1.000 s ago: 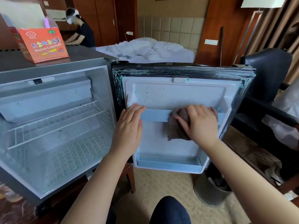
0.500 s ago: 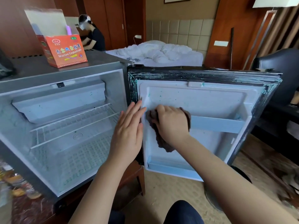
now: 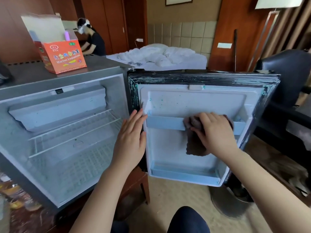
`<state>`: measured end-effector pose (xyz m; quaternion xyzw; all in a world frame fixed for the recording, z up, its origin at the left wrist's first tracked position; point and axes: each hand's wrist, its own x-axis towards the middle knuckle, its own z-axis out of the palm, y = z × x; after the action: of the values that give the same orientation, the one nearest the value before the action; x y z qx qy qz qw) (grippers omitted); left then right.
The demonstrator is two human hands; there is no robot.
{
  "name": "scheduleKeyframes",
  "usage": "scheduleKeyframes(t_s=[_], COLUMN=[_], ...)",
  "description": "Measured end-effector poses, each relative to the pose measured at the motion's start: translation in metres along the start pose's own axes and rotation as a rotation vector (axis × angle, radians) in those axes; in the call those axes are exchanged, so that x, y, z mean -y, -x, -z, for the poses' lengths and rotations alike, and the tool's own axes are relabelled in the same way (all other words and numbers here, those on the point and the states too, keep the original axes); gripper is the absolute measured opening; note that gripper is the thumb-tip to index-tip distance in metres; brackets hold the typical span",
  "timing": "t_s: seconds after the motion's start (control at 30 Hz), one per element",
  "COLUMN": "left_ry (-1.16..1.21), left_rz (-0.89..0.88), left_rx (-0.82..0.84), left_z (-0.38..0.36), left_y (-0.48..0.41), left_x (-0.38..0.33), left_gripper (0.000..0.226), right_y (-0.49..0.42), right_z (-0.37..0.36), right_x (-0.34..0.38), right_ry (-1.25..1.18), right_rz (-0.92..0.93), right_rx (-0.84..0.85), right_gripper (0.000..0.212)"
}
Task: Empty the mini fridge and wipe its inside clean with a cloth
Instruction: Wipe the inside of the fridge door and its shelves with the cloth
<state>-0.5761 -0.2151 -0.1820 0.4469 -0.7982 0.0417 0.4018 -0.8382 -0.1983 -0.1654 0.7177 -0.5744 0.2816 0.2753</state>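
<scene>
The right hand [image 3: 213, 132] is pressing a brown cloth [image 3: 195, 145] against the rail [image 3: 165, 122] of the upper shelf in the door [image 3: 185, 101] of the open mini fridge [image 3: 67, 79]. Its fingers are curling over the bunched top of the cloth, while the loose lower part is hanging down the door's inner panel. The left hand [image 3: 131, 142] is lying flat with straight fingers on the door's hinge-side edge, gripping nothing. The cloth is looking soft, limp and light, so it is probably folding and dragging under pressure; holding it wadded under the palm seems best. The door is likely swinging freely on its hinge, so bracing it seems wise, and the thin plastic rail is probably flexing under hard rubbing.
</scene>
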Motion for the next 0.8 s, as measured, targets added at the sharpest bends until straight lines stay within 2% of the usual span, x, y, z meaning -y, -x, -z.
scheduleKeyframes(t_s=[0.1, 0.17, 0.27, 0.4, 0.5, 0.53, 0.63, 0.8], left_ry=[0.009, 0.010, 0.014, 0.020, -0.009, -0.022, -0.075, -0.134], left_rz=[-0.063, -0.095, -0.114, -0.112, -0.101, -0.095, -0.070, -0.013], left_rx=[0.005, 0.010, 0.000, -0.041, -0.059, -0.058, -0.047, -0.081], left_z=[-0.011, -0.018, -0.028, -0.033, -0.029, -0.028, -0.024, -0.028], left_y=[-0.003, -0.006, -0.009, -0.013, -0.016, -0.017, -0.019, -0.032], left_x=[-0.009, -0.013, -0.017, -0.021, -0.025, -0.026, -0.031, -0.044], left_gripper=[0.045, 0.045, 0.045, 0.043, 0.041, 0.041, 0.040, 0.036], right_y=[0.011, 0.009, 0.000, -0.013, -0.018, -0.017, -0.004, 0.007], right_z=[0.008, 0.007, 0.004, -0.007, -0.015, -0.016, -0.008, 0.021], right_x=[-0.019, -0.013, 0.005, 0.033, 0.047, 0.046, 0.032, -0.011], right_ry=[0.000, 0.019, 0.041, 0.061, 0.082, 0.084, 0.086, 0.079], right_rz=[-0.049, -0.090, -0.128, -0.103, -0.041, -0.016, 0.029, -0.038], right_rx=[0.011, -0.006, 0.007, -0.030, 0.000, -0.007, -0.019, -0.151], right_gripper=[0.032, 0.027, 0.034, 0.035, 0.027, 0.024, 0.036, 0.040])
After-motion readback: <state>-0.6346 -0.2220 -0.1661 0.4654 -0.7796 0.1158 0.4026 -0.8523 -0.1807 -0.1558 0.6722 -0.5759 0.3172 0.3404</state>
